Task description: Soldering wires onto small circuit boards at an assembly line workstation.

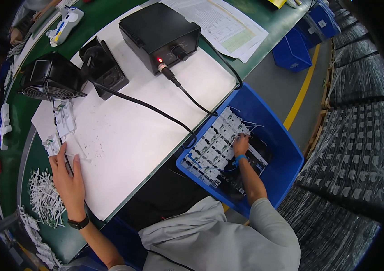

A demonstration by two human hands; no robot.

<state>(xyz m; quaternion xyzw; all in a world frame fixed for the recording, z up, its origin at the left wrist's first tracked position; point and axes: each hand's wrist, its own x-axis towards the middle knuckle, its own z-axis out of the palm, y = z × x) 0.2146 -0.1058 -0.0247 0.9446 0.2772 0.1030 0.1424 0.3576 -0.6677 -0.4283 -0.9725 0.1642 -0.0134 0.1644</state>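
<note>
My left hand [69,180] lies at the left end of the white work sheet, fingers stretched and apart. Its fingertips touch or hover at a small white plastic part [51,145]. Beyond it, more white plastic parts with green bits [64,118] stand in a row before the black fan [50,77]. My right hand [241,145] reaches into the blue bin [286,158], fingers bent together at a white plastic part [242,134]. Rows of similar white parts with thin white leads [212,147] fill the bin's left side. A blue wrist strap [239,159] circles my right wrist.
A black soldering station [158,34] with a lit red lamp and an iron stand [104,67] sit on the white sheet [133,131]. A black cable [147,108] crosses it. White wire pieces [45,198] are heaped at left. Papers [223,27] lie behind; wrapped stacks [345,149] stand right.
</note>
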